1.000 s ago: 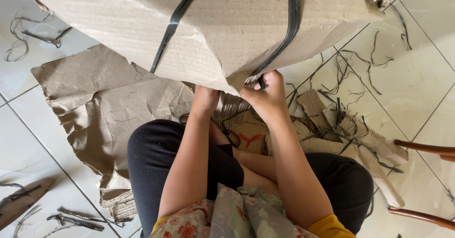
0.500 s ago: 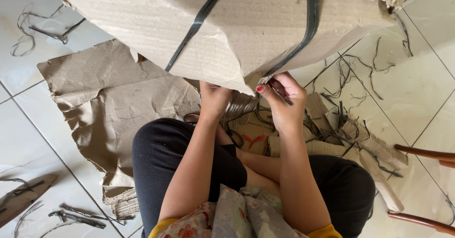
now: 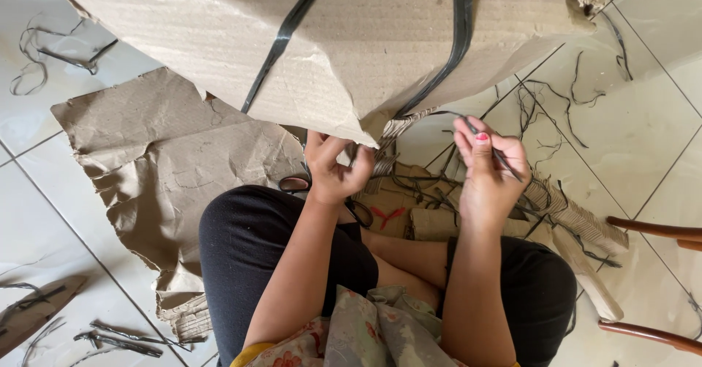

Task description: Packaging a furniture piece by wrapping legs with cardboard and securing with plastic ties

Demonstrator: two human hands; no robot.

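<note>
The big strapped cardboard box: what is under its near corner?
Under the cardboard box corner the left hand grips its torn edge; a flattened cardboard sheet and scissors lie on the tiled floor. The box hides the rest beneath it.

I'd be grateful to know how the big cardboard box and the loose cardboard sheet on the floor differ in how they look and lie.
The cardboard box is bulky and bound by black straps; the cardboard sheet lies flat on the tiles, unstrapped. The box's faces are fairly smooth, torn mainly at the corner near the left hand; the sheet is crumpled with ragged edges all round. Both are plain brown corrugated cardboard.
</note>
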